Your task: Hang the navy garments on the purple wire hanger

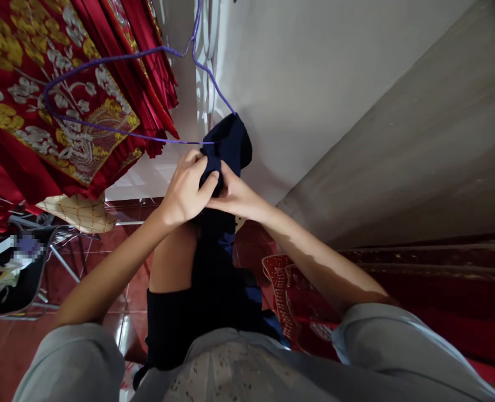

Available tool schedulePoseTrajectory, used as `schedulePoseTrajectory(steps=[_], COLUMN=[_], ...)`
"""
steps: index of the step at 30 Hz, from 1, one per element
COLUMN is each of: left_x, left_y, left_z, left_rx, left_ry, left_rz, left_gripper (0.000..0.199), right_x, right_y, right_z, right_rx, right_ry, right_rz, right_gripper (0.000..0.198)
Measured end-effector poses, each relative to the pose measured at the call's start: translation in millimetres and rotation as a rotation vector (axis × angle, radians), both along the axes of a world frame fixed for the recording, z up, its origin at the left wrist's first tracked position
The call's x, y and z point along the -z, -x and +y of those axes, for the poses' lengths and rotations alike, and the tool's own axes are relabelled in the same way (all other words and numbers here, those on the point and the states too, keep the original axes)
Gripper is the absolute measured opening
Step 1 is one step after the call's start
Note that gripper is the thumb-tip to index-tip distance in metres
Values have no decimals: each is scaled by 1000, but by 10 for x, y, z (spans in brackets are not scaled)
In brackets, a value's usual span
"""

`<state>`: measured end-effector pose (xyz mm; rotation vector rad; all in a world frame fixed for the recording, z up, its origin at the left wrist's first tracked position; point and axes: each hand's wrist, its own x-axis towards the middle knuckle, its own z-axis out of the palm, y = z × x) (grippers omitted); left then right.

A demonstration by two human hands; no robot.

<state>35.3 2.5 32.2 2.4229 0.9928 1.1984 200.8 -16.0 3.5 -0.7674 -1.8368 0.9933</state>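
Note:
A dark navy garment hangs partly on a purple wire hanger, which sticks out of it to the left. My left hand pinches the garment's cloth, thumb on top. From the other side my right hand grips the same cloth, close against the left. Both hands sit just below the hanger's lower bar. The garment's lower part falls toward my lap, and its dark folds blend with my dark shorts. Some fingers of both hands are hidden behind the cloth.
Red cloths with gold and silver embroidery hang at the upper left. A black chair with items on its seat stands at the left. A pale wall rises ahead. Red beaded fabric lies at the lower right, over red floor tiles.

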Motion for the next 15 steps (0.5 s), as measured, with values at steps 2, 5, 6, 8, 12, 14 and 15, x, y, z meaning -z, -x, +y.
schedulePoseTrajectory(steps=[2,5,6,8,12,14,15], left_x=[-26,35,73,153,221,186,157], left_y=[-37,-42,-34,1,188,333,408], left_z=[92,235,269,303,250,191,157], left_rx=[45,228,290,358,309,298,296], left_ry=[-19,140,199,261,371,527,599], left_rz=[-19,-87,-100,-96,-133,-157,-148], left_gripper=[10,29,35,33,35,47,46], right_x=[37,1,-33,-128,-403,-566,-640], right_y=[12,-70,-116,-216,-406,-492,-529], right_z=[-28,-93,-109,-124,-88,-22,34], right_rx=[15,-37,-40,-7,26,110,186], right_ry=[101,349,402,426,407,252,127], right_rz=[52,69,66,50,29,-3,-15], right_gripper=[83,54,49,43,30,25,23])
